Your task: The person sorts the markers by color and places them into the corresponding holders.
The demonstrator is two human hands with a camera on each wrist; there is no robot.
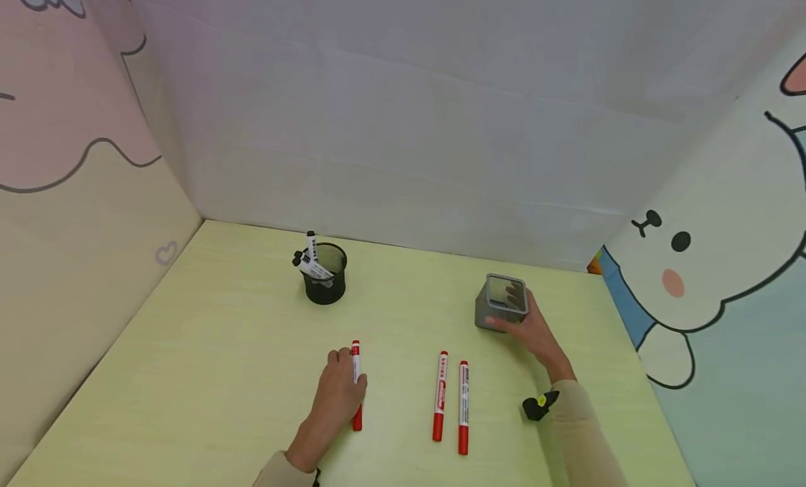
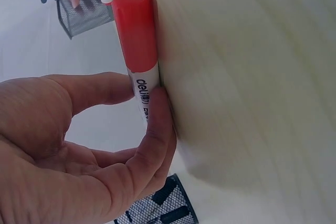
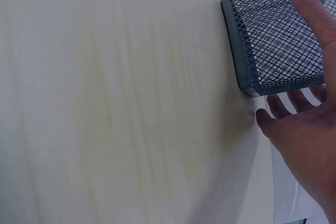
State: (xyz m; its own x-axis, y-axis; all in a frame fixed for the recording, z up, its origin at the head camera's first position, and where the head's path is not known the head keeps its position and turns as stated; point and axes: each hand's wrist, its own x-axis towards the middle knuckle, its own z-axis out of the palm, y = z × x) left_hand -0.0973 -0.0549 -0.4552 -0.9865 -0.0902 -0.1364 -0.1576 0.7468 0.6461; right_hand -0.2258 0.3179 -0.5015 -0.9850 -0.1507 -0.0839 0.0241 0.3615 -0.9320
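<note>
On the left, my left hand pinches a red-and-white marker between thumb and fingers. The marker lies along the tabletop, its red cap toward me. My right hand grips a grey square mesh pen holder from its right side, thumb across the near face and fingers on the far side. That holder is upright, and no pens show inside it. Between the hands, a red marker and another red marker lie side by side, caps toward me.
Farther back on the left stands a round black mesh pen cup with several white markers with black ends leaning in it. A pale wall closes the back of the yellowish table; cartoon-printed panels flank both sides.
</note>
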